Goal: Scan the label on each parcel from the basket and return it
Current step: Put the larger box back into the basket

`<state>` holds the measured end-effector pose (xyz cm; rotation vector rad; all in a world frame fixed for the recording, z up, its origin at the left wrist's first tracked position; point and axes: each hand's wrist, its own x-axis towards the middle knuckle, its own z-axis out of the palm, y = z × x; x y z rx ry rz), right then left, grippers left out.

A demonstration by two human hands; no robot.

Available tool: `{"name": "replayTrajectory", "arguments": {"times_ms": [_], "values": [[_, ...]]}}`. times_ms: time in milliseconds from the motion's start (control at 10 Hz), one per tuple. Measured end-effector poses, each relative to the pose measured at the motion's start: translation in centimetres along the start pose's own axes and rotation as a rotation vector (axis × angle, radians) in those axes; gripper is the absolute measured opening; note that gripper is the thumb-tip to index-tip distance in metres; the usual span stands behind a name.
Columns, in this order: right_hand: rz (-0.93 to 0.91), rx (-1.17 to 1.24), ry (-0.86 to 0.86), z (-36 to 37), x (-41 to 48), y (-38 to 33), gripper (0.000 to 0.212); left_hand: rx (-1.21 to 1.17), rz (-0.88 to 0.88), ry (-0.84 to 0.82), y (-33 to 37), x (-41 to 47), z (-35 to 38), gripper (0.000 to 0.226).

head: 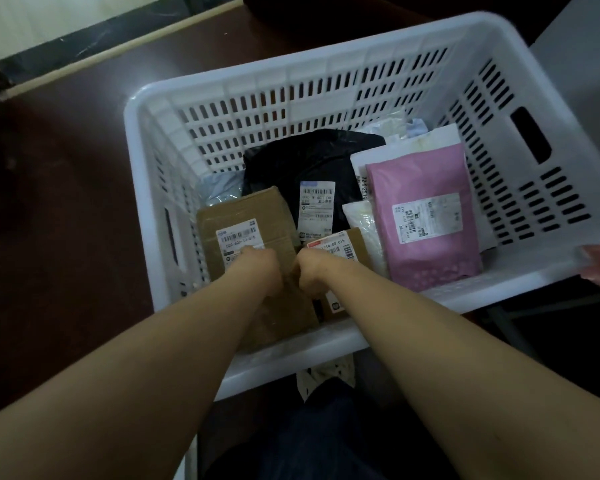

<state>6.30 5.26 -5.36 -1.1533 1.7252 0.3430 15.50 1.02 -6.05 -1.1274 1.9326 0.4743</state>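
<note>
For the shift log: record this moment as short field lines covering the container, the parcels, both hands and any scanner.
container: white slotted basket on a dark surface
parcels: large brown box, black bag, pink mailer, small brown box, white and clear bags behind
labels: face up on both boxes, black bag and pink mailer
left hand: on the large brown box, over its label's lower edge
right hand: between the two boxes, fingers hidden
grasp: cannot tell
scanner: none in view
</note>
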Motion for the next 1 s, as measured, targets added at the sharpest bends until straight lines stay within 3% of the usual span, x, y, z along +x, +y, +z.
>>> {"name": "replayTrajectory", "arguments": {"times_ms": [100,200,300,400,500,600,700,800,900,1000], "values": [[0.112,0.209,0.395,-1.1,0.0,2.2,0.026,-0.263,-0.004,0.202,0.7,-0.1,-1.2,0.027],[0.283,0.327,0.566,-1.9,0.4,5.1,0.029,-0.310,0.092,0.289,2.1,0.2,-1.7,0.039],[0.313,0.273,0.186,-2.0,0.0,6.4,0.011,-0.232,0.225,0.249,3.4,0.4,-1.4,0.061],[0.224,0.142,-0.005,-1.9,-1.1,6.3,0.029,-0.067,0.297,0.234,4.3,1.3,-0.8,0.063],[0.192,0.182,0.009,-1.9,-0.7,7.1,0.014,-0.072,0.248,0.166,5.1,1.9,-0.7,0.047],[0.293,0.309,0.270,-2.6,0.4,8.6,0.024,-0.049,0.219,0.280,6.1,1.8,-1.8,0.040],[0.353,0.293,0.627,-4.0,1.5,11.3,0.049,-0.099,0.266,0.325,7.5,2.2,-3.3,0.044],[0.319,0.254,0.463,-4.4,2.9,13.7,0.065,-0.141,0.305,0.286,8.7,2.4,-4.3,0.050],[0.296,0.156,0.186,-3.7,3.6,14.9,0.075,-0.134,0.336,0.239,9.7,2.5,-4.2,0.050],[0.264,0.178,0.340,-4.5,2.2,14.6,0.054,-0.147,0.337,0.269,9.6,1.6,-4.7,0.049]]}}
